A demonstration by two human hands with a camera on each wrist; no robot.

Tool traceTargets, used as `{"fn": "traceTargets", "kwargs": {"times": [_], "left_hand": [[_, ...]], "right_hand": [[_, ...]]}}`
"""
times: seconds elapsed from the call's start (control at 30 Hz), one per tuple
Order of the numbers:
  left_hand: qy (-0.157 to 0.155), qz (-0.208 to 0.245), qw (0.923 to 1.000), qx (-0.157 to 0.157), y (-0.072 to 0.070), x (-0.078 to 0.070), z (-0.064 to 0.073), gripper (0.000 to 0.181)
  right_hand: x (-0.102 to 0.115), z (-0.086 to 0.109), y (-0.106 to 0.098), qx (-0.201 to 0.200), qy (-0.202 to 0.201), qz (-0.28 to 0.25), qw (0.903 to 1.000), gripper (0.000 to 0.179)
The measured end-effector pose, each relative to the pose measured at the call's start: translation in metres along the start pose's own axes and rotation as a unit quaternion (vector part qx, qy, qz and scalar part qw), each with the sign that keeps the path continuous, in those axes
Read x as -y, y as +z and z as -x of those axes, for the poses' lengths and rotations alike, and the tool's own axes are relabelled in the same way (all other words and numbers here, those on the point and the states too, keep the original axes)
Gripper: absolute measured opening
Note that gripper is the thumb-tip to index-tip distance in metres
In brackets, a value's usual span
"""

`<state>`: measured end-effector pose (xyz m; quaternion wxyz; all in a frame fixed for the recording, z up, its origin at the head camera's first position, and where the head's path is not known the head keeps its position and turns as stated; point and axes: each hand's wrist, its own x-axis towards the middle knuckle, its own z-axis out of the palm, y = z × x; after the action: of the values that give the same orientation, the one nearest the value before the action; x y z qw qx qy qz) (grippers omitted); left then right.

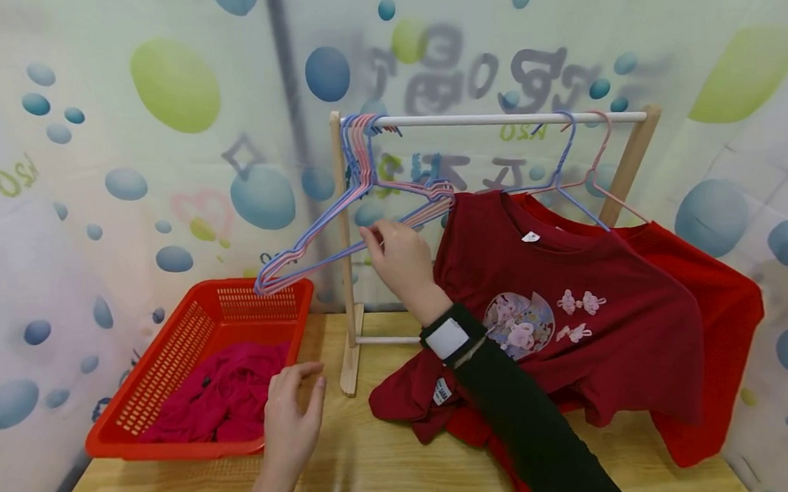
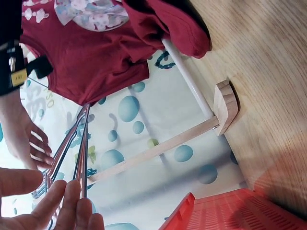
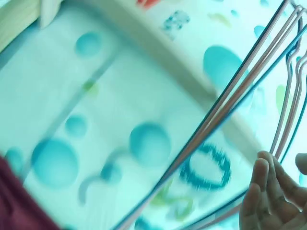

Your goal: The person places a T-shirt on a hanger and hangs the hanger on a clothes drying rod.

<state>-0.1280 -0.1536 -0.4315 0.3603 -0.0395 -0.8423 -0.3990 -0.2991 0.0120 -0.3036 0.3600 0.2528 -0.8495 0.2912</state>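
Note:
My right hand (image 1: 403, 265) is raised just in front of a bunch of blue and pink hangers (image 1: 364, 176), hooked at the left end of the rack's rail (image 1: 467, 121). Its fingers bend loosely; in the right wrist view a gap separates thumb and fingers (image 3: 276, 196), with no hanger gripped between them. Lower down, beside the basket, my left hand (image 1: 291, 415) has relaxed fingers and holds nothing. A dark red T-shirt (image 1: 632, 296) with a round printed picture hangs on a blue hanger (image 1: 562, 158), right of my right hand. Behind it a brighter red garment (image 1: 732, 308) hangs on a pink hanger.
A red plastic basket (image 1: 153, 367) stands at the left with a crumpled magenta garment (image 1: 226, 393) inside. The rack's wooden foot (image 1: 351, 355) rests on the wooden table (image 1: 357, 445). Part of the dark red fabric drapes onto the tabletop. Behind is a patterned curtain (image 1: 171, 152).

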Motion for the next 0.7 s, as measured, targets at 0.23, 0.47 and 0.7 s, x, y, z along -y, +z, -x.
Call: {"fn": "traceTargets", "kwargs": {"times": [0.23, 0.47, 0.7], "left_hand": [[0.002, 0.001, 1.0000, -0.001, 0.001, 0.001, 0.000, 0.016], [0.001, -0.001, 1.0000, 0.000, 0.001, 0.001, 0.000, 0.017], [0.006, 0.002, 1.0000, -0.002, 0.001, 0.002, 0.000, 0.017]], "right_hand": [[0.031, -0.018, 0.021, 0.078, 0.101, -0.159, 0.9790, 0.041], [0.048, -0.027, 0.030, 0.091, 0.165, -0.219, 0.9574, 0.040], [0.057, -0.031, 0.032, 0.081, 0.262, -0.315, 0.9087, 0.029]]}}
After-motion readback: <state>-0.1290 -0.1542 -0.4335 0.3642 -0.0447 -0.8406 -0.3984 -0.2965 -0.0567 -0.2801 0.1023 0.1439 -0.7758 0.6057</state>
